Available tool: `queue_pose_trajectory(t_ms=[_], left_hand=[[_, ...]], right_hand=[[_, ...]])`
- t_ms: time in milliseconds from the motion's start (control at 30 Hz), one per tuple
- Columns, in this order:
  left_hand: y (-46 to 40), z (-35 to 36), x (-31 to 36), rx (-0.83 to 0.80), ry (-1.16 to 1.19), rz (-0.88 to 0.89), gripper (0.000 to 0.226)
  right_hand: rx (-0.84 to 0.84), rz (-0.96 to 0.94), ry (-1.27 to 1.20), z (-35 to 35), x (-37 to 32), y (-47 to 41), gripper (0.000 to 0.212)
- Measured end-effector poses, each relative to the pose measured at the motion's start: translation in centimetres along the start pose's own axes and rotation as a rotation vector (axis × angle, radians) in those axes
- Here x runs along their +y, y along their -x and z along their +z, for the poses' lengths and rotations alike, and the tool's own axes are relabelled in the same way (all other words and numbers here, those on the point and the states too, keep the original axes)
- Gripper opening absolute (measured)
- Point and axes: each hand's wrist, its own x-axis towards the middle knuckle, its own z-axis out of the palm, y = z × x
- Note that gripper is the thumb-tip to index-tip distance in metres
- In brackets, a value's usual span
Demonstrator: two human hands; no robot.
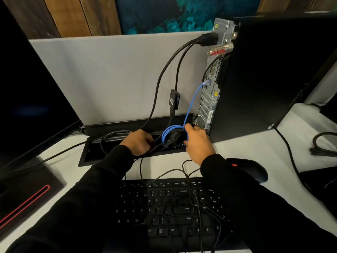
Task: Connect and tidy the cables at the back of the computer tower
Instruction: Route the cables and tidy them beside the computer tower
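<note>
The black upright computer tower (255, 79) stands on the white desk (237, 148) with its grey metal back panel (209, 99) facing left. A thin blue network cable (191, 103) is already plugged into a port halfway up that panel, and two thick black cables (164, 73) run from a plug near the top down to the black recessed cable tray (102, 152) at the desk's rear edge. The blue cable's slack is gathered in a coil just beside the tower's foot, over the tray.

The right hand (197, 143) has its fingers curled round that blue coil, holding the loops together. The left hand (140, 142) is clenched on black cables at the tray's lip; which one it grips is hard to tell.

This looks like the tidying step, with connections largely made. The next move probably calls for tucking the coil into the tray without tugging the plugged end loose.

Nearer sit a black keyboard (173, 207) draped with thin black wires, a black mouse (253, 170) and a dark monitor (27, 88).
</note>
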Motion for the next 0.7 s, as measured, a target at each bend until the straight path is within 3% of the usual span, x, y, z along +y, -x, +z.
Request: queue_pose_trajectory(t_ms=[100,167,300,400,533,633,700], left_hand=[[1.2,-0.6,-1.0,0.019,0.294,0.018,0.028],[2.6,-0.7,-0.4,0.069,0.338,0.069,0.025],[4.9,1.2,1.5,0.153,0.070,0.214,0.019],[5.1,3.3,1.9,0.311,-0.044,0.107,0.022],[5.8,5.9,2.3,0.477,-0.101,0.019,0.022],[5.1,6.1,1.7,0.529,-0.005,0.043,0.016],[4.8,5.8,1.4,0.573,0.114,0.116,0.013]], right_hand=[[-0.005,-0.002,-0.040,-0.1,0.5,0.3,0.037],[-0.031,0.020,-0.087,-0.2,0.6,0.5,0.039],[-0.083,0.065,-0.166,-0.9,0.1,1.2,0.057],[-0.083,0.094,-0.179,-1.5,-0.7,2.1,0.065],[0.016,0.079,-0.124,-1.7,-0.6,4.1,0.046],[-0.110,0.043,0.024,-1.5,-0.5,4.8,0.036],[-0.099,0.031,-0.028,-1.2,-0.5,5.0,0.020]])
